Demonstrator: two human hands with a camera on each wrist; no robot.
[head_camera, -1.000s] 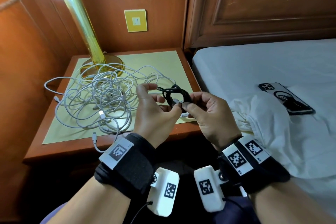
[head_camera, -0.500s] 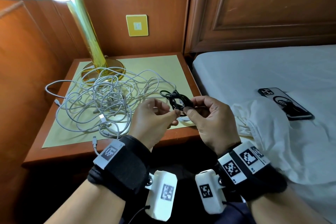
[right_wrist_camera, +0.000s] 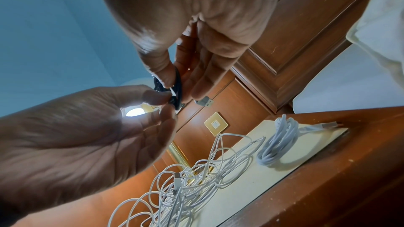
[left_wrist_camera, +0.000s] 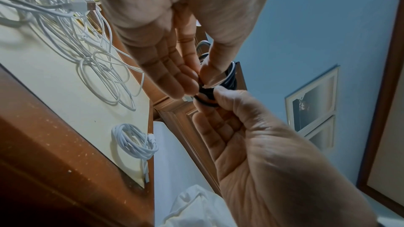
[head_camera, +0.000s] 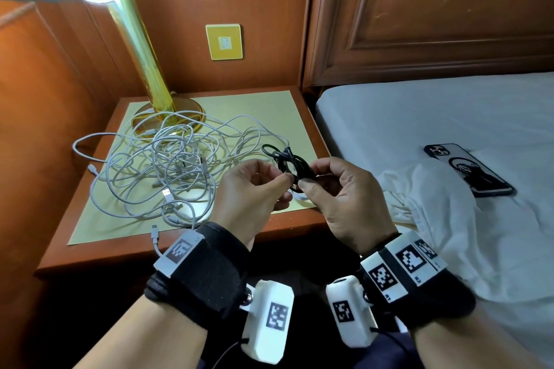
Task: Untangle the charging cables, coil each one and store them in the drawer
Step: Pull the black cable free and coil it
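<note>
A small black cable coil [head_camera: 288, 159] is held in the air over the nightstand's [head_camera: 308, 219] front right corner. My left hand [head_camera: 286, 180] pinches its near side with thumb and forefinger. My right hand [head_camera: 303, 185] grips the same coil from the right. In the left wrist view the left hand [left_wrist_camera: 192, 89] and the right hand [left_wrist_camera: 215, 93] meet on the black coil [left_wrist_camera: 230, 78]. In the right wrist view a USB plug [right_wrist_camera: 204, 102] sticks out by the right hand [right_wrist_camera: 174, 83]. Tangled white cables [head_camera: 168, 165] lie on the yellow mat. A coiled white cable [left_wrist_camera: 133, 141] lies near the mat's corner.
A gold lamp base [head_camera: 144, 121] stands at the back of the nightstand, touching the tangle. A cable end [head_camera: 155, 232] hangs over the front edge. On the bed to the right lie a phone [head_camera: 467, 168] and a rumpled white cloth [head_camera: 434, 207]. No drawer shows.
My left fingers, spread over the black coil a second ago, have closed into a pinch on it. Both hands stay together over the nightstand's corner.
</note>
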